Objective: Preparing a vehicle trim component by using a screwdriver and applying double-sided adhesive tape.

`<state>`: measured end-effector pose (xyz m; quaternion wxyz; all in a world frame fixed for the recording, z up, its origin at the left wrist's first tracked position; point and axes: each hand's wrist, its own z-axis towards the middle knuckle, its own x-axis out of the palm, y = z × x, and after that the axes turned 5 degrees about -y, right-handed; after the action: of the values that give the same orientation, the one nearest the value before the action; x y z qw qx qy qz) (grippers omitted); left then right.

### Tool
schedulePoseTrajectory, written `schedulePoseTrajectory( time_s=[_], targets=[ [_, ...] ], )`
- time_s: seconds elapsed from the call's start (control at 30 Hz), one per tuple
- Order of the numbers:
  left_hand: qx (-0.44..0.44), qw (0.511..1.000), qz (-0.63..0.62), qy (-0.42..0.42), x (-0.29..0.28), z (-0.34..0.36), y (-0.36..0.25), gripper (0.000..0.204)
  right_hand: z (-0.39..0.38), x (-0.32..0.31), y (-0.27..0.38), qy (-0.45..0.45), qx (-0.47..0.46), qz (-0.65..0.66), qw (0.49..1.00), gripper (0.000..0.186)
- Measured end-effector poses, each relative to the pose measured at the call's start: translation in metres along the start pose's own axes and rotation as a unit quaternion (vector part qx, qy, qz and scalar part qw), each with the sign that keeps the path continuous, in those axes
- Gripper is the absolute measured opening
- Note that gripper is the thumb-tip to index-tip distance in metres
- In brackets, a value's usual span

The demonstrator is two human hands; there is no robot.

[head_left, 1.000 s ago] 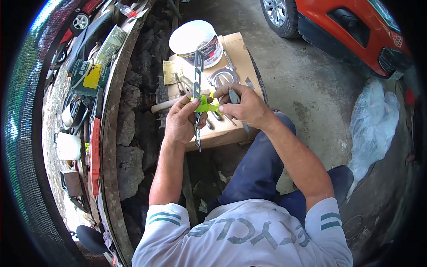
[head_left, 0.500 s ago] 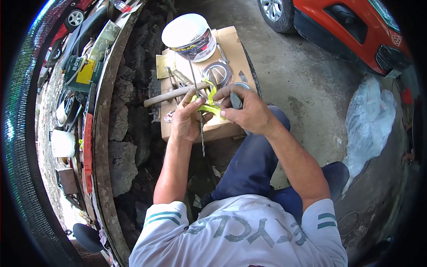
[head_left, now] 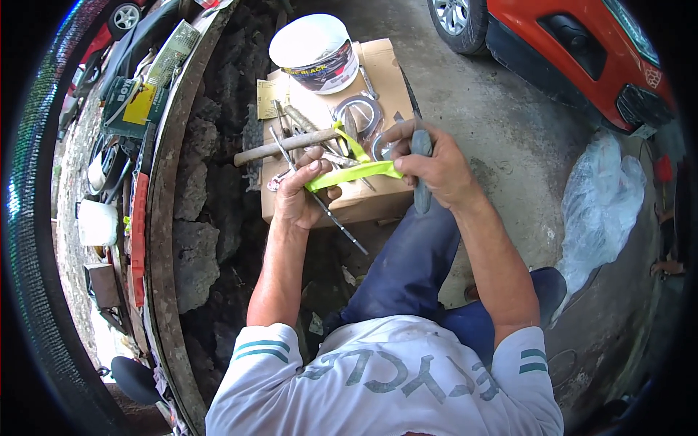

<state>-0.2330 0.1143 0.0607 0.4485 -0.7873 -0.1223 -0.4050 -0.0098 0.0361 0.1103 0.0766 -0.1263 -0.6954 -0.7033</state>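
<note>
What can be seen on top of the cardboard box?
A white bucket, a grey tape roll, a wooden stick and metal tools. Whatever lies beneath the left hand and yellow-green strip is hidden.

Both forearms (head_left: 498, 254) reach forward, left grip (head_left: 298, 198) and right grip (head_left: 445, 166) pinching, apart.

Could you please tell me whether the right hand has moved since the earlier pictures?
Yes, the right hand has moved to the right, judged against the white bucket.

White plastic bucket (head_left: 313, 54) blocking far side; brown wooden stick (head_left: 309, 141) barring way beyond left hand (head_left: 299, 195); gap lying outside right hand (head_left: 446, 171).
</note>
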Motion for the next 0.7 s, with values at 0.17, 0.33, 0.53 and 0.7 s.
schedulePoseTrajectory(
  time_s=[0.17,0.33,0.53,0.7],
  targets=[
    [-0.035,0.997,-0.043,0.06,-0.006,-0.004,-0.002,0.023,0.005,-0.008,0.009,-0.078,-0.026,0.057,0.995,0.029],
    [0.015,0.999,-0.025,-0.013,0.003,-0.006,0.006,0.023,0.006,-0.013,0.01,-0.11,-0.025,0.064,0.992,0.03],
    [-0.002,0.999,0.031,-0.014,-0.006,-0.006,0.005,0.019,0.007,-0.02,0.018,-0.145,-0.024,0.105,0.984,0.029],
    [0.003,1.0,0.024,-0.001,-0.003,-0.004,0.007,0.017,0.013,-0.024,0.013,-0.165,-0.026,0.143,0.975,0.027]
  ],
)
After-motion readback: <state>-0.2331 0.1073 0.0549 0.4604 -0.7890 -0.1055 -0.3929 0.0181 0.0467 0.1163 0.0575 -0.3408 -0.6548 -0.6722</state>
